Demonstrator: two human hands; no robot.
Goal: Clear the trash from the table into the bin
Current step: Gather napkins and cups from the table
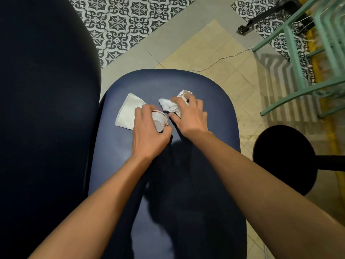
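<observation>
On the dark blue table (211, 116) lie a flattened white paper cup (127, 111), a small clear plastic cup (159, 121) and crumpled white tissue (170, 106), with another crumpled white scrap (183, 94) just behind it. My left hand (149, 131) grips the clear plastic cup, fingers curled round it, beside the flattened paper cup. My right hand (188, 116) lies over the crumpled tissue, with its fingers bent round it and its thumb at the tissue's near edge. No bin can be seen.
A large dark rounded surface (43, 109) fills the left side. A black round stool (283, 157) stands to the right on the tiled floor. Green metal chair frames (302, 58) stand at the far right, with a thin cable on the floor.
</observation>
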